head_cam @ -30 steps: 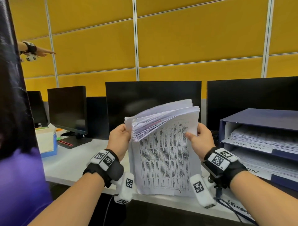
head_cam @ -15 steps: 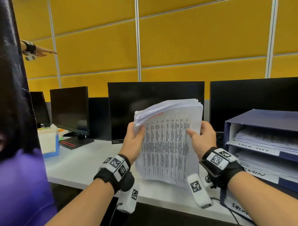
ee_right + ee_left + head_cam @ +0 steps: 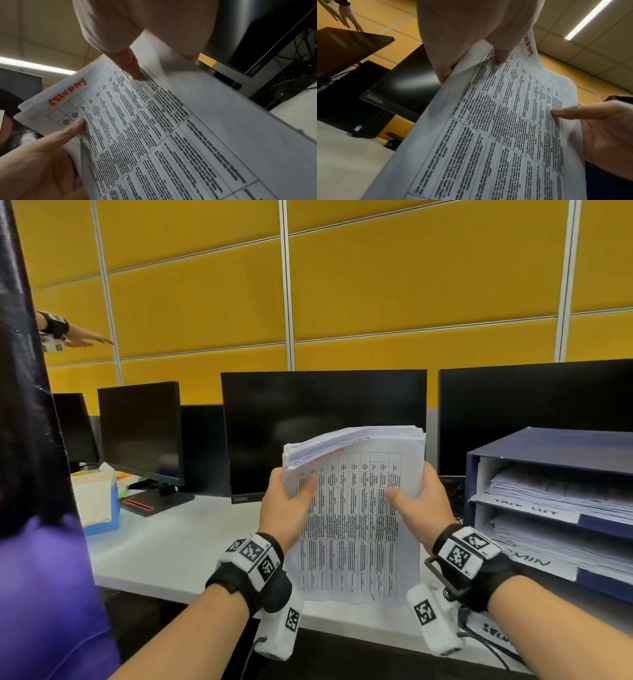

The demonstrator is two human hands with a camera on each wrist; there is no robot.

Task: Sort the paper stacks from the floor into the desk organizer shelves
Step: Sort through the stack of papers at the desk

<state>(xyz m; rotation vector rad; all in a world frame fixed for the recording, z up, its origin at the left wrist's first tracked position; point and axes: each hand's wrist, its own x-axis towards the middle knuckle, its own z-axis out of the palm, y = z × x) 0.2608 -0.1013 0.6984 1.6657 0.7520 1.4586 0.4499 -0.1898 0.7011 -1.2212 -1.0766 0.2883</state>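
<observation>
Head view, paper stack: a thick stack of printed sheets [image 3: 352,518] is held upright over the near edge of a white desk [image 3: 178,546], its front page a table of small dark text, its top edge bowed toward the far side.
Head view, left hand: the left hand [image 3: 286,510] grips the stack's left edge, thumb on the front page, fingers hidden behind the paper.
Head view, right hand: the right hand [image 3: 423,501] grips the right edge the same way, thumb on the front.
Head view, organizer: a dark blue desk organizer [image 3: 551,453] stands on the desk to the right of the stack; its two visible shelves hold papers and carry handwritten labels.
Head view, surroundings: black monitors [image 3: 323,433] line the far side of the desk before a yellow panelled wall [image 3: 376,289]. At the left edge stands a person in a purple top [image 3: 44,594]; farther back an outstretched hand [image 3: 80,338] shows.

Left wrist view, grip: seen from below, the left thumb [image 3: 500,44] presses the printed page near red handwriting [image 3: 528,46]; the right thumb [image 3: 570,113] lies on the page's other side.
Left wrist view, background: a black monitor with a logo [image 3: 399,86].

Right wrist view, grip: the right thumb [image 3: 130,63] pinches the page's edge; the left thumb [image 3: 72,128] rests near the red handwriting [image 3: 66,94] at the top.
</observation>
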